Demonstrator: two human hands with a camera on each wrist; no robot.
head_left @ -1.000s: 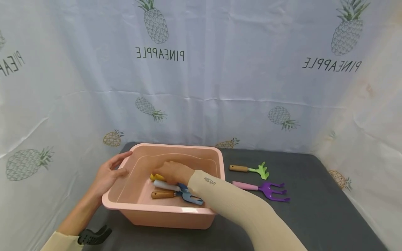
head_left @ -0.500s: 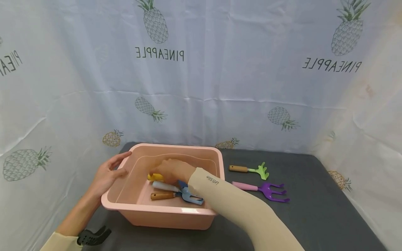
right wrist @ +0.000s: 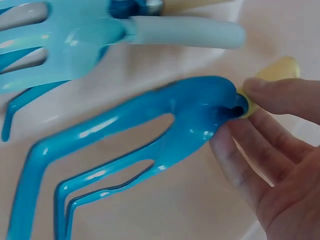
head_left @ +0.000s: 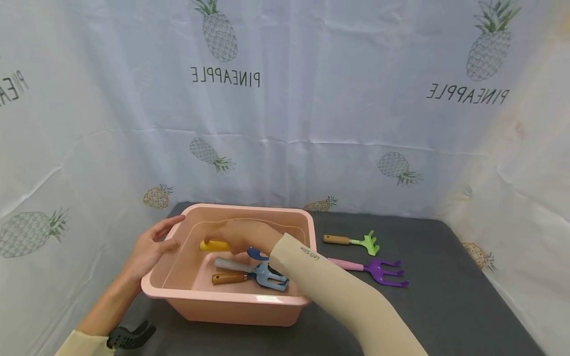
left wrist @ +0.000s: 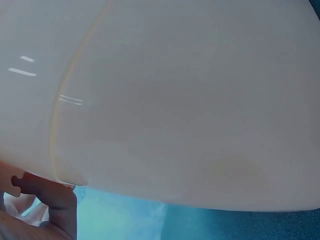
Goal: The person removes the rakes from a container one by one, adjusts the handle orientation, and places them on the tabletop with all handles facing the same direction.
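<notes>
A pink plastic basin (head_left: 231, 295) stands before me, and my left hand (head_left: 153, 247) grips its left rim, thumb on the inner side. Inside the basin, my right hand (head_left: 242, 235) holds a hand rake by its yellow handle (head_left: 213, 245). Close up in the right wrist view, thumb and fingers pinch the handle where it joins the rake's blue, bent-tined head (right wrist: 192, 110). Beside it lies a light-blue hand fork (right wrist: 65, 40) with a pale handle (head_left: 231, 264). A tool with a wooden handle (head_left: 229, 278) lies partly under that fork.
Right of the basin, a small green rake (head_left: 369, 243) with a wooden handle and a purple rake (head_left: 383, 271) with a pink handle lie on the dark table (head_left: 445, 296). A pineapple-print curtain (head_left: 289, 99) hangs behind and at both sides.
The right hand has drawn the yellow-handled rake leftward and slightly back, apart from the other tools, and more of its blue head shows. The left hand stays on the rim.
</notes>
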